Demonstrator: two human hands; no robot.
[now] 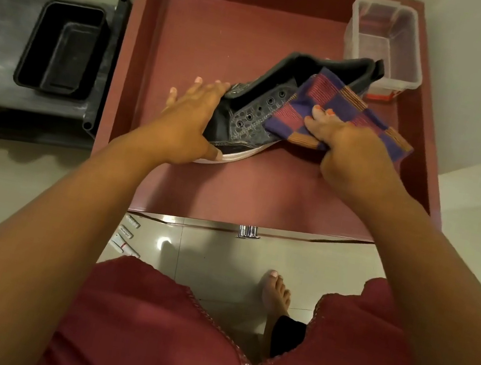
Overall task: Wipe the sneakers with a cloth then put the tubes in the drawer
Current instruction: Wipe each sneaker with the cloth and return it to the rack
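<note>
My right hand (348,146) pinched the checked purple-and-orange cloth (340,116) against the side of the dark sneaker (263,115), thumb and fingers curled into the fabric. My left hand (190,115) lay spread over the shoe's near-left end, fingers straight, hiding its toe. The sneaker sat in the open maroon drawer (226,35); the cloth hid part of its side. A clear plastic box (386,40) stood in the far right corner. The tubes (125,237) lay on the floor near the drawer front, their lettering too small to read.
</note>
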